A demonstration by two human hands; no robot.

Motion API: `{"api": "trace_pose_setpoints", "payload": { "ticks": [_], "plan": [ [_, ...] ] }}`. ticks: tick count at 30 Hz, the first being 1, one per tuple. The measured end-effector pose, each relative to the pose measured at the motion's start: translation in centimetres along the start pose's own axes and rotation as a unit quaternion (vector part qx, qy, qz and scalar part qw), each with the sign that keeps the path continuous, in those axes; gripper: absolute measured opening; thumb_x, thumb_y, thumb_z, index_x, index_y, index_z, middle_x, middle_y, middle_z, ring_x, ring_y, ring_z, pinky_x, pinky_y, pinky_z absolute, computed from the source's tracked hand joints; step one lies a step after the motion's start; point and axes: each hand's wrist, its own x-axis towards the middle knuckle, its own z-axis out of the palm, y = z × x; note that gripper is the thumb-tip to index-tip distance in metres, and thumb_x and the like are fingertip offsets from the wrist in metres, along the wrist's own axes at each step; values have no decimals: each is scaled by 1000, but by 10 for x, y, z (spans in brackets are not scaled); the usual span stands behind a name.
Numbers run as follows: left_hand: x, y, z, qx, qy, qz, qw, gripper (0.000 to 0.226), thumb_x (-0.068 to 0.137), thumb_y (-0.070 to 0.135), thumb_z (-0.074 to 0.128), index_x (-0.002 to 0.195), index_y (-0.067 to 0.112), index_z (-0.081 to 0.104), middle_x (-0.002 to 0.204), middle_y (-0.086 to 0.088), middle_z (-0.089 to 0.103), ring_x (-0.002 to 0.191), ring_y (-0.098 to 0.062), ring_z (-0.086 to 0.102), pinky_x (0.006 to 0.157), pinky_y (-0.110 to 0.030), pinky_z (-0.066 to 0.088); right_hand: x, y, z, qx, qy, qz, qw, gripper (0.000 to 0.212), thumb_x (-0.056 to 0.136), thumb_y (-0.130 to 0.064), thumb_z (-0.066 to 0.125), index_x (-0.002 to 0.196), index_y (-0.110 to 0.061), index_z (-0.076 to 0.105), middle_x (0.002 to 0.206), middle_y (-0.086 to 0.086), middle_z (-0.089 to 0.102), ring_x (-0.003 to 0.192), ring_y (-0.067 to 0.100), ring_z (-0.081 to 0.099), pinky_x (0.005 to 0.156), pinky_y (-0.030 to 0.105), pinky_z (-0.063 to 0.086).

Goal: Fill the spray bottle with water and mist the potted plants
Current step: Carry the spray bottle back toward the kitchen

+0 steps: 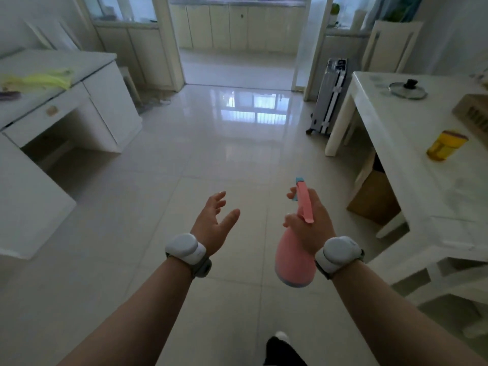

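My right hand (pixel 310 220) grips the neck of a pink spray bottle (pixel 291 260) with a pink trigger head and blue nozzle tip. The bottle hangs tilted, its body toward me and the nozzle pointing away. One finger curls by the trigger. My left hand (pixel 215 220) floats beside it, palm turned inward, fingers relaxed and holding nothing. Both hands are out over the glossy tiled floor (pixel 211 154). A small green plant (pixel 334 9) stands on a far sill at the back right, blurred.
A white desk (pixel 79 101) with yellow-green cloth (pixel 39 79) stands at left. At right, a white counter (pixel 396 122) carries a pot lid (pixel 408 89), a yellow jar (pixel 446 145) and a cardboard box (pixel 472 109). A folded metal rack (pixel 330 96) leans by the doorway ahead.
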Motion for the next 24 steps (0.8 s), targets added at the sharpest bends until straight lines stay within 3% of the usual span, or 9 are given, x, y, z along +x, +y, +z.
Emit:
{"api": "trace_pose_setpoints", "payload": {
  "ticks": [4,6,9,11,14,19,24],
  "plan": [
    [99,-4,22,14,-9,-1,1000,60,88,39,58,141,25,33,138,-4,47,127,-21,45,97,-32,38,95,27,6,3,6,6,1000,50,74,1,61,120,-13,50,98,-14,55,75,22,61,68,25,53],
    [145,0,32,13,-7,-3,1000,60,89,38,58,141,24,33,139,-5,47,128,-21,45,99,-33,39,141,36,6,7,4,-2,1000,50,72,-8,58,121,-13,50,102,-13,56,72,22,61,69,30,54],
    [222,20,43,9,1,-5,1000,59,90,37,58,141,24,33,139,-6,47,128,-22,45,101,-35,40,224,44,-1,14,-8,-12,1000,48,76,0,59,121,-12,50,108,-8,56,71,25,61,72,40,56],
    [275,36,49,9,9,5,1000,59,90,37,57,141,24,33,138,-6,47,127,-22,45,100,-36,41,283,47,-5,7,-12,-28,1000,47,77,3,59,121,-12,50,107,-5,57,70,24,61,71,39,56],
    [336,47,51,4,22,10,1000,59,89,38,57,141,24,33,138,-5,47,126,-20,45,101,-37,41,353,46,-3,-3,-2,-43,999,45,75,0,59,117,-14,51,98,-4,59,62,18,57,63,28,51],
    [455,37,48,-11,46,-18,999,58,89,34,58,141,24,34,138,-6,48,126,-21,46,102,-39,42,479,57,26,31,-36,-31,998,41,74,-6,55,111,-24,50,98,11,62,69,33,63,70,47,57],
    [582,23,38,-15,54,-10,998,58,90,34,58,141,23,34,139,-6,47,126,-21,46,100,-36,41,602,76,71,30,-31,-50,998,44,76,3,58,117,-15,53,96,5,61,68,29,60,73,48,56]
  ]
}}
